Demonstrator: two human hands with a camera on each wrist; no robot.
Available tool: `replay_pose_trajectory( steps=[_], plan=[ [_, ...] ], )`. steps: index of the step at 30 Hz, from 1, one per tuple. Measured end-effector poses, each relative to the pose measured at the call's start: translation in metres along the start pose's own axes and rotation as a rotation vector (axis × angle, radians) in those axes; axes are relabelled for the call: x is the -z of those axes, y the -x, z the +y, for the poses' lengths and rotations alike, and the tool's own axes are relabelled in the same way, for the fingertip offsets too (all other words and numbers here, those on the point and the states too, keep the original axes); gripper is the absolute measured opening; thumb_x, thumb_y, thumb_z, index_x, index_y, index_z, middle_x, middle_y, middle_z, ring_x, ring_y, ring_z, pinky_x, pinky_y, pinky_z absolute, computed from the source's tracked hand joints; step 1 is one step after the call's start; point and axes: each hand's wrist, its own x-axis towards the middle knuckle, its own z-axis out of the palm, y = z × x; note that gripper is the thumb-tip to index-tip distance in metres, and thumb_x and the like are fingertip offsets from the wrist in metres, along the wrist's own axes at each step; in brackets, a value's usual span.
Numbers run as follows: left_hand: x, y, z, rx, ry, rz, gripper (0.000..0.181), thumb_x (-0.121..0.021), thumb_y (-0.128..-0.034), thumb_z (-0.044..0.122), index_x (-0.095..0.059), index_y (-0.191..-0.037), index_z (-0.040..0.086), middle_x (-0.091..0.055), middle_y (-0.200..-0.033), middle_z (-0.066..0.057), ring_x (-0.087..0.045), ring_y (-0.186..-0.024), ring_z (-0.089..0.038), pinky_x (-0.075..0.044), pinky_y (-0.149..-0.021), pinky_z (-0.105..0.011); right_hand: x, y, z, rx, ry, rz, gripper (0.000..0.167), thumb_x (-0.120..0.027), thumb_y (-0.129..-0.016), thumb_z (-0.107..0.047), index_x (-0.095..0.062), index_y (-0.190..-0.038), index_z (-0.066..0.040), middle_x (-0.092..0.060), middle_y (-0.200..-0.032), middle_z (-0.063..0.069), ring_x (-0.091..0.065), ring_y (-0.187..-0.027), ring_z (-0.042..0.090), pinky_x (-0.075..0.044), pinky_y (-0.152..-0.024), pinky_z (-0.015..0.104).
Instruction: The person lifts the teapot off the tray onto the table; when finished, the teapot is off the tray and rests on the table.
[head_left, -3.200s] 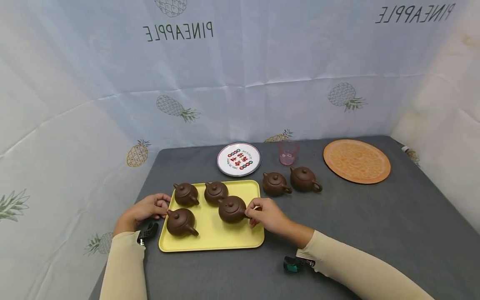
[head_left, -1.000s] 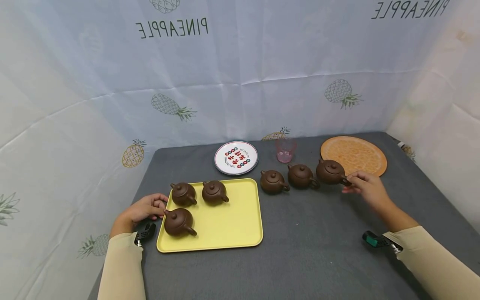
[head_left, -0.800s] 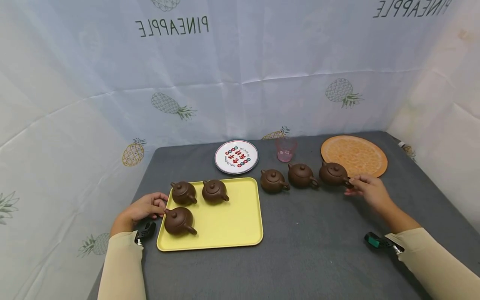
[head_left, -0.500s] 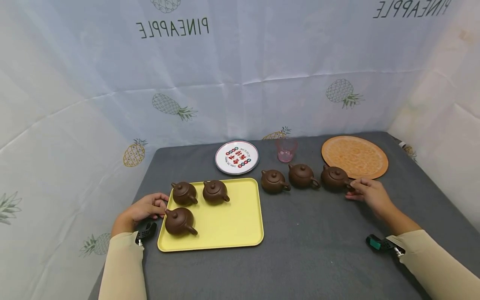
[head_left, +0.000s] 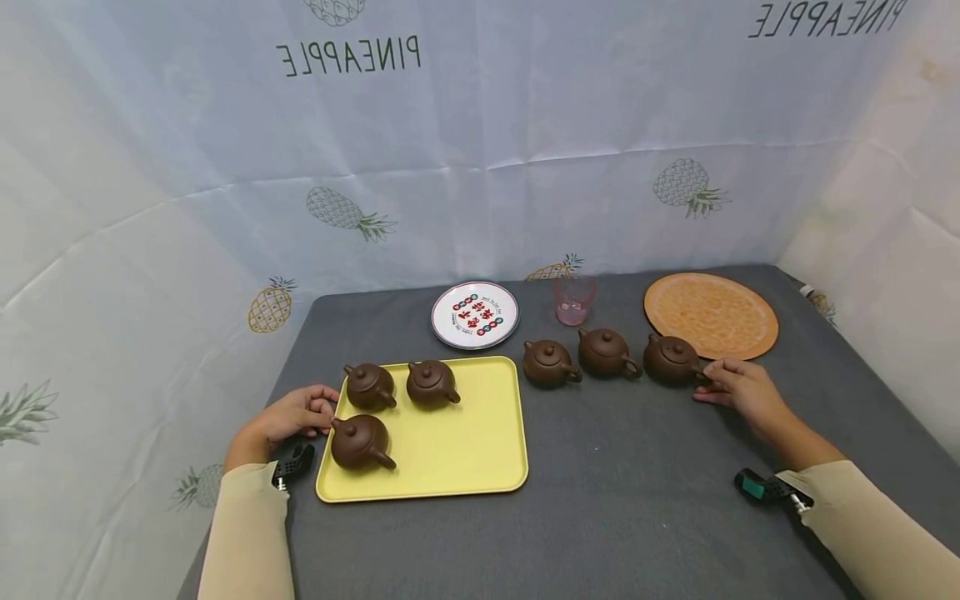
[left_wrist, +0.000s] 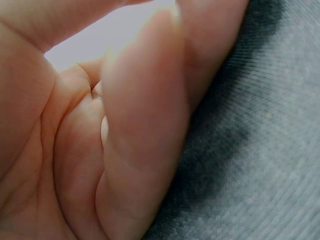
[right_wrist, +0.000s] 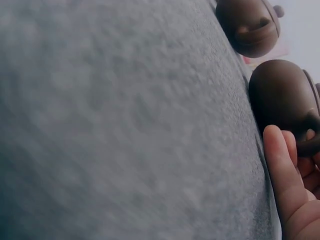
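In the head view my right hand pinches the handle of a dark brown teapot, which appears to rest on the table. The right wrist view shows fingers at that teapot's handle, one finger extended low beside the cloth. Two more brown teapots, a middle one and a smaller one, stand left of it in a row. My left hand holds the left rim of a yellow tray with curled fingers. Three teapots stand on it: back left, back middle, front left.
Behind the tray lies a white plate with red lettering. A clear pink glass stands behind the row of teapots. At the back right is a round orange-brown mat. Grey cloth covers the table.
My right hand has carried a teapot by its handle from the tray to the right end of the row, then lowered it to the table. My left hand stays at the tray rim.
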Motion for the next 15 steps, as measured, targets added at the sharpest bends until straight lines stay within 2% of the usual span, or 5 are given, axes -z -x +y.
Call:
replay_pose_trajectory(
  steps=[7,15],
  plan=[
    [-0.0010,0.0003,0.0017,0.002,0.011,-0.003,0.044,-0.065,-0.0884,0.001,-0.040,-0.122,-0.014,-0.062,-0.079,-0.004,-0.060,-0.068,-0.013,-0.048,-0.058,-0.025,0.0026,-0.0044,0.0006,0.006,0.028,0.001,0.035,-0.047,-0.104,-0.013,-0.047,-0.101,0.022,-0.053,-0.093,0.014,-0.063,-0.078,0.017,-0.056,-0.071,0.033],
    [-0.0010,0.0003,0.0018,0.004,0.013,-0.001,0.042,-0.064,-0.0882,-0.001,-0.041,-0.121,-0.014,-0.062,-0.078,-0.004,-0.060,-0.068,-0.013,-0.048,-0.058,-0.025,-0.0008,-0.0039,-0.0019,-0.020,0.127,0.038,0.039,-0.045,-0.105,-0.019,-0.050,-0.104,0.019,-0.052,-0.097,0.019,-0.063,-0.079,0.015,-0.056,-0.072,0.033]
  ],
)
